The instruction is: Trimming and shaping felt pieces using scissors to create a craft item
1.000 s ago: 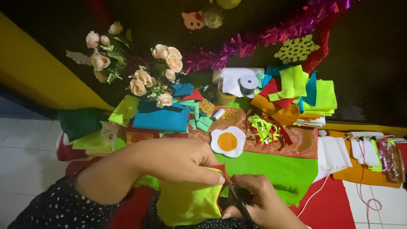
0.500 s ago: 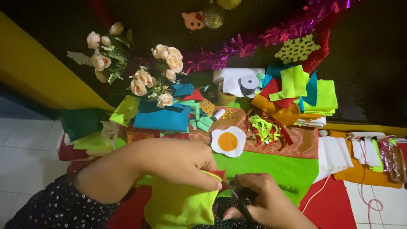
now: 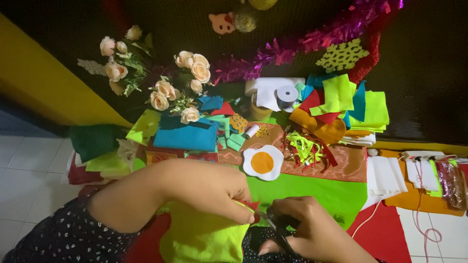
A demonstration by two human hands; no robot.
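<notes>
A piece of lime-green felt [image 3: 202, 238] hangs in front of the person, low in the view, pinched at its upper right edge by the left hand [image 3: 214, 192], whose fingers are closed on the cloth. A small bit of red felt [image 3: 248, 205] shows at those fingertips. Just right of it, the right hand [image 3: 304, 229] is curled shut around the handles of dark scissors [image 3: 278, 229], whose blades point toward the felt's edge; whether they touch it cannot be told.

Beyond the 2 hands lies a bright green felt sheet [image 3: 321, 195], and on its far edge sits a felt fried egg [image 3: 263, 162], white with an orange yolk. Past that, a brown patterned cloth [image 3: 346, 163] carries lime and red felt strips [image 3: 304, 146]. Farther up and to the right of the hands is a pile of felt pieces [image 3: 348, 104] in lime, blue, red and orange, with a grey ribbon spool [image 3: 286, 95] beside it. To the far left of the hands stand cream artificial roses [image 3: 187, 65], with a blue felt sheet [image 3: 185, 137] below them. White felt squares [image 3: 385, 175] lie to the right, and magenta tinsel [image 3: 312, 41] runs along the back.
</notes>
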